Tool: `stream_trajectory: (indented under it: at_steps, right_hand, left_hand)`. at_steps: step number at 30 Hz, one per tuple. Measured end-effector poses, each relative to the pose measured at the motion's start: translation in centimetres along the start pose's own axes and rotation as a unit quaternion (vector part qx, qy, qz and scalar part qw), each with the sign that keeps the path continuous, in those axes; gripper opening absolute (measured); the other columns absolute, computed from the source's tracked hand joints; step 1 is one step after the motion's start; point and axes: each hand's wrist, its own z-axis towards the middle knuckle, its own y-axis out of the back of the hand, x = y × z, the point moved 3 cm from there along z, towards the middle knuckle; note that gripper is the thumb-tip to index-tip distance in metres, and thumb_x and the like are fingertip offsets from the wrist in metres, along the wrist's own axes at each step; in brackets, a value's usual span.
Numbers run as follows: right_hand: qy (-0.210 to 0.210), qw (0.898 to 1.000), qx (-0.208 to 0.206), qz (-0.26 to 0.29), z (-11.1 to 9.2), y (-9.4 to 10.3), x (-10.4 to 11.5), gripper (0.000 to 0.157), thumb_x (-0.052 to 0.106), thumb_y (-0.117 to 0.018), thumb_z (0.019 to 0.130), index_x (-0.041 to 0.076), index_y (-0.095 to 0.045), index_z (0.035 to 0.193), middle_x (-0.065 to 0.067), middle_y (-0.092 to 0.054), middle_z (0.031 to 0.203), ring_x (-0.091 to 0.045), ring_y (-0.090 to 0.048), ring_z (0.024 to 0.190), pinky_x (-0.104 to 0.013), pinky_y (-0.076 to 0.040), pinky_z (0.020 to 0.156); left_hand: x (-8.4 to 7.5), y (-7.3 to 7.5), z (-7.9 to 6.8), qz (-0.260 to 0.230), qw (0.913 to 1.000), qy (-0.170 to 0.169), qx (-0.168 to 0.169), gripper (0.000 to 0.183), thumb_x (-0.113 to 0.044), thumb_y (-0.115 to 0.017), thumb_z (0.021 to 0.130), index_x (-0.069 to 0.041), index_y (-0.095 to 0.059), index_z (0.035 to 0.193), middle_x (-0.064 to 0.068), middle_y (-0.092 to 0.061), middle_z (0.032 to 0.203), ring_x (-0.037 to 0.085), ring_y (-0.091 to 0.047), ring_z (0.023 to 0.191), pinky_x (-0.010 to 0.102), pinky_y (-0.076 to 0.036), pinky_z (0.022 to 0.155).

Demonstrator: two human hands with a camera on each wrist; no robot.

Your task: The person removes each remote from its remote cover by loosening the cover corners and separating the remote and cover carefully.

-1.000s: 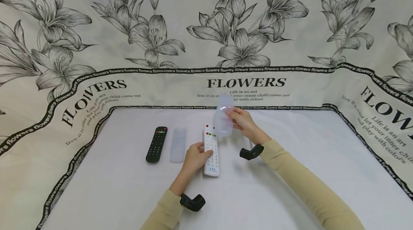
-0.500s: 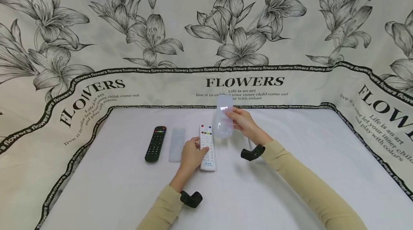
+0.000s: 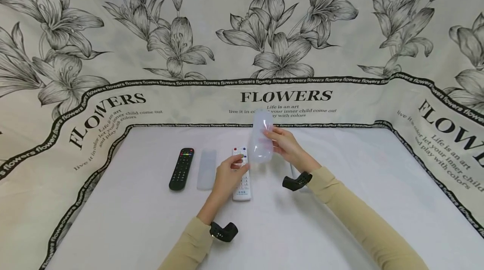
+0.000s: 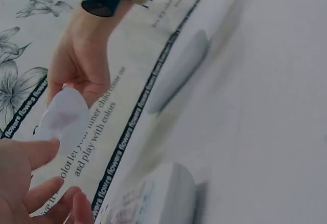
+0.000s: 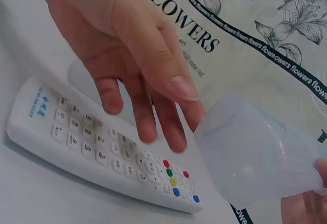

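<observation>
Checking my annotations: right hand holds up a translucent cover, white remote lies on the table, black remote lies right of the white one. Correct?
Not quite: the head view shows the black remote lying left of the white remote. The rest stands: the right hand holds up a translucent cover, and the white remote lies on the table.

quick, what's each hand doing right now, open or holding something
Left hand: open, above the white remote.
Right hand: holding the clear cover.
</observation>
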Motion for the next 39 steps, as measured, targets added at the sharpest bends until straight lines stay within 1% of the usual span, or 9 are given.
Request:
stream_trajectory:
  at_steps: [3, 5, 10, 15, 21, 27, 31, 35, 39]
  right_hand:
    - [0.009, 1.000, 0.013, 0.015, -0.5, -0.4, 0.3, 0.054, 0.017, -0.055, 0.098, 0.004, -0.035, 0.147, 0.002, -0.056, 0.116, -0.004, -0.063, 0.087, -0.018, -0.052, 0.078]
    - [0.011, 1.000, 0.017, 0.024, -0.9, -0.6, 0.5, 0.053, 0.016, -0.053, 0.098, 0.003, -0.035, 0.146, 0.002, -0.055, 0.116, -0.004, -0.062, 0.088, -0.017, -0.052, 0.078]
    - [0.007, 0.998, 0.011, 0.065, -1.5, -1.0, 0.9, 0.050, 0.013, -0.051, 0.099, 0.003, -0.036, 0.146, 0.008, -0.058, 0.106, -0.004, -0.062, 0.085, -0.015, -0.052, 0.073]
    - [0.004, 0.996, 0.004, 0.091, -1.7, -1.0, 1.0, 0.048, 0.011, -0.049, 0.099, 0.001, -0.036, 0.145, 0.009, -0.061, 0.097, -0.004, -0.064, 0.080, -0.015, -0.052, 0.069]
    - [-0.010, 0.995, 0.000, 0.099, -1.8, -0.8, 0.6, 0.047, 0.011, -0.050, 0.099, 0.002, -0.038, 0.144, 0.008, -0.062, 0.095, -0.005, -0.065, 0.080, -0.017, -0.053, 0.069]
    - [-0.010, 0.994, 0.012, 0.111, -1.9, -0.6, 0.4, 0.050, 0.010, -0.049, 0.099, 0.000, -0.034, 0.145, 0.009, -0.064, 0.091, -0.005, -0.065, 0.079, -0.017, -0.053, 0.069]
    - [-0.009, 0.993, 0.017, 0.113, -2.0, -0.5, 0.4, 0.052, 0.009, -0.049, 0.099, -0.001, -0.032, 0.147, 0.008, -0.063, 0.092, -0.005, -0.065, 0.079, -0.016, -0.053, 0.069]
    - [-0.012, 0.993, 0.020, 0.115, -2.0, -0.5, 0.3, 0.053, 0.009, -0.049, 0.099, 0.000, -0.030, 0.148, 0.008, -0.063, 0.093, -0.005, -0.066, 0.079, -0.016, -0.053, 0.069]
    - [-0.015, 0.993, 0.026, 0.117, -2.1, -0.5, 0.2, 0.052, 0.009, -0.047, 0.100, 0.002, -0.030, 0.149, 0.008, -0.064, 0.093, -0.004, -0.065, 0.079, -0.017, -0.053, 0.069]
  left_hand:
    - [-0.6, -0.6, 0.3, -0.073, 0.9960, 0.000, 0.052, 0.047, -0.026, -0.067, 0.090, -0.003, -0.057, 0.129, 0.014, -0.065, 0.121, 0.025, -0.061, 0.106, 0.035, -0.053, 0.089]
    - [-0.9, -1.0, 0.4, -0.105, 0.9923, 0.009, 0.065, 0.046, -0.026, -0.066, 0.091, 0.000, -0.057, 0.128, 0.017, -0.066, 0.120, 0.026, -0.063, 0.106, 0.033, -0.054, 0.087]
    - [-1.0, -1.9, 0.4, -0.173, 0.9842, 0.021, 0.033, 0.040, -0.021, -0.065, 0.092, 0.004, -0.061, 0.122, 0.021, -0.069, 0.111, 0.017, -0.069, 0.092, 0.023, -0.056, 0.074]
    - [-1.2, -2.4, 0.3, -0.246, 0.9691, 0.016, 0.011, 0.038, -0.019, -0.061, 0.095, 0.006, -0.059, 0.123, 0.023, -0.069, 0.110, 0.009, -0.069, 0.087, 0.020, -0.055, 0.072]
    - [-1.6, -2.6, 0.1, -0.262, 0.9649, -0.007, 0.006, 0.037, -0.018, -0.057, 0.097, 0.006, -0.059, 0.124, 0.025, -0.069, 0.108, 0.002, -0.065, 0.085, 0.017, -0.053, 0.072]
    - [-1.6, -2.6, 0.0, -0.278, 0.9605, 0.004, 0.013, 0.037, -0.018, -0.054, 0.098, 0.007, -0.057, 0.126, 0.024, -0.067, 0.112, 0.003, -0.063, 0.087, 0.017, -0.053, 0.073]
    - [-1.8, -2.7, -0.2, -0.317, 0.9470, 0.012, 0.049, 0.039, -0.017, -0.050, 0.100, 0.010, -0.053, 0.128, 0.013, -0.068, 0.108, 0.003, -0.060, 0.089, 0.018, -0.051, 0.072]
    - [-2.1, -2.8, -0.4, -0.350, 0.9331, 0.010, 0.084, 0.041, -0.017, -0.046, 0.100, 0.013, -0.049, 0.128, -0.008, -0.063, 0.100, 0.006, -0.055, 0.092, 0.018, -0.047, 0.066]
    - [-2.3, -2.8, -0.5, -0.366, 0.9252, 0.006, 0.101, 0.039, -0.019, -0.043, 0.100, 0.013, -0.053, 0.120, -0.011, -0.060, 0.091, 0.008, -0.052, 0.089, 0.020, -0.043, 0.062]
